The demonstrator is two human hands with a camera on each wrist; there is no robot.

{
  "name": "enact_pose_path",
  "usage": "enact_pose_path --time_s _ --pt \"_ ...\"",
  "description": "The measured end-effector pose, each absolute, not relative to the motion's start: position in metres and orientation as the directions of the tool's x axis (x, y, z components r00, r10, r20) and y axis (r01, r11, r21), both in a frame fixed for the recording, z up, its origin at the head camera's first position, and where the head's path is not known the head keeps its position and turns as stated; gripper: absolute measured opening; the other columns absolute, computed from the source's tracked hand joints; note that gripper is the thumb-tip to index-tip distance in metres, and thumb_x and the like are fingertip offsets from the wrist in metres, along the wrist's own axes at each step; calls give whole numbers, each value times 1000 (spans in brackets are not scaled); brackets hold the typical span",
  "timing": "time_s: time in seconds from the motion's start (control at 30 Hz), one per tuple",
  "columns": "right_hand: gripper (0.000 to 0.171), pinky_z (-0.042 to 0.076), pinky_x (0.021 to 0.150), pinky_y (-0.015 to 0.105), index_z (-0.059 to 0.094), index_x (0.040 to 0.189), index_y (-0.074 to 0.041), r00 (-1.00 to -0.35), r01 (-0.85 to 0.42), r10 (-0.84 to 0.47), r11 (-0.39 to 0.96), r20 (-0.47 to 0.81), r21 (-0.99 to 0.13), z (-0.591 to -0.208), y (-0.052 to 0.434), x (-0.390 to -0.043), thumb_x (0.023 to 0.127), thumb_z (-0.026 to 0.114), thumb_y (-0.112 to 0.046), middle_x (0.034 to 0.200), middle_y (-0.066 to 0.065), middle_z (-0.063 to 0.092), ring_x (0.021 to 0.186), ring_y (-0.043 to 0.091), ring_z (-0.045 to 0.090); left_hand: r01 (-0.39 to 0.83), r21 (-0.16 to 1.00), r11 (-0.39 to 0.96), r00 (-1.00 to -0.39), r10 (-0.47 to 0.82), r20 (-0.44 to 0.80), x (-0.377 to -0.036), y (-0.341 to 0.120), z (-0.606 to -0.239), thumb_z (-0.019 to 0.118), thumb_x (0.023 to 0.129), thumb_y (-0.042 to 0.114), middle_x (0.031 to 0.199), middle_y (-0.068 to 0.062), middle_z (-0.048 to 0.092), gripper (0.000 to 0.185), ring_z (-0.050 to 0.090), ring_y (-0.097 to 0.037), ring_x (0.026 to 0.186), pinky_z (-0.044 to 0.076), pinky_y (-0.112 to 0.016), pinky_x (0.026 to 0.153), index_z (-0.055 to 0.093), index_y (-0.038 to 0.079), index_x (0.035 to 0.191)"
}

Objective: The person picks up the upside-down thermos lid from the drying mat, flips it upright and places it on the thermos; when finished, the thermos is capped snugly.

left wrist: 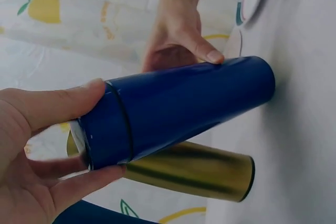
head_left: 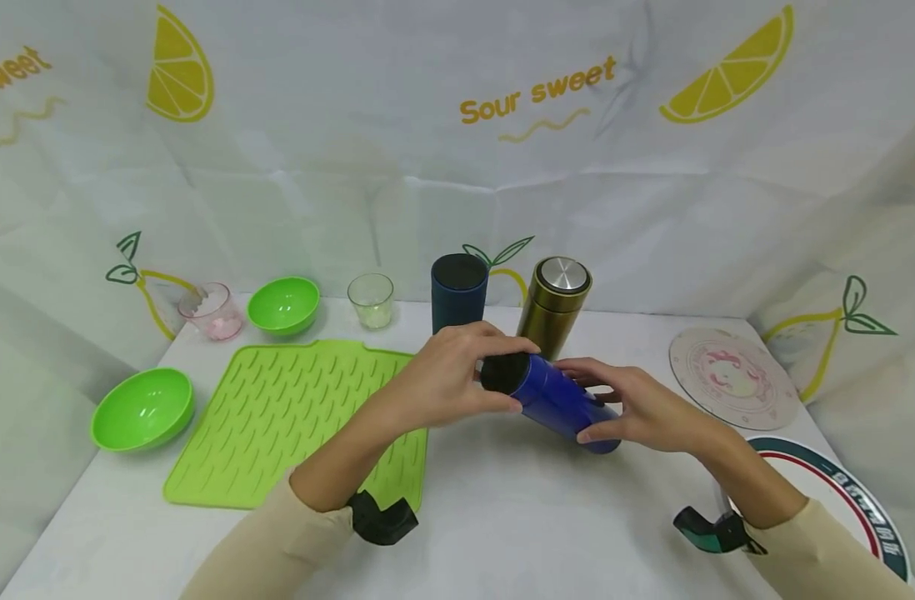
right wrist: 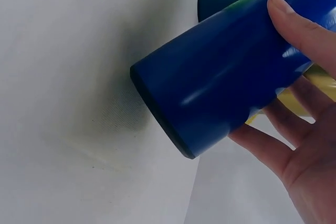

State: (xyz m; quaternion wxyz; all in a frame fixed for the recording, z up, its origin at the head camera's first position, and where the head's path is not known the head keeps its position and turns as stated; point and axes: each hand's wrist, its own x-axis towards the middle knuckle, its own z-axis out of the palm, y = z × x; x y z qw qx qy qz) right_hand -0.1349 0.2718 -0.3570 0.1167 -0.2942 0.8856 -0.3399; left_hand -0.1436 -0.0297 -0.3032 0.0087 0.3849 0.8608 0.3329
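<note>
A blue thermos flask is tilted above the white table, its dark top toward the left and its base low to the right. My left hand grips the top end, thumb on one side and fingers on the other, as the left wrist view shows around the cap. Lower down the body, my right hand holds the flask between thumb and fingers. In the right wrist view the base hangs off the tabletop. Just behind stand a gold thermos with a silver lid and a dark teal flask.
A green ridged mat lies at left, near two green bowls. A pink glass and a clear greenish glass stand at the back. On the right are a round pinkish mat and a white round plate with a dark rim.
</note>
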Motion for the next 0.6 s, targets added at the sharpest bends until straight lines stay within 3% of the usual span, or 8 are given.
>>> enact_pose_path --time_s 0.13,0.23,0.4,0.6 --pt "82 61 92 54 46 150 -17 -788 -442 -616 581 -14 -683 -357 275 -137 79 88 -27 146 16 60 129 44 61 735 562 379 -601 748 281 -150 -32 -304 90 78 22 129 -5 67 54 63 -16 114 55 -21 76 72 24 128" --pt "82 61 91 55 47 149 -18 -782 -441 -623 571 -15 -692 -357 276 -138 79 88 -27 144 15 61 128 43 62 779 547 307 -526 794 304 -155 -34 -305 89 78 18 134 -6 65 49 61 -18 123 56 -25 91 74 23 125" --pt "80 60 91 56 47 148 -17 -780 -424 -625 566 -33 -707 -357 276 -138 80 87 -28 145 16 60 129 45 61 783 571 248 -480 825 300 -160 -37 -306 89 76 10 138 -6 62 48 58 -22 133 50 -33 113 76 22 121" --pt "78 58 93 61 46 150 -15 -777 -394 -626 560 -61 -729 -354 273 -139 83 85 -27 147 20 57 129 49 58 723 640 260 -524 809 264 -161 -41 -308 88 77 7 143 -9 59 50 55 -23 134 60 -29 88 75 21 123"
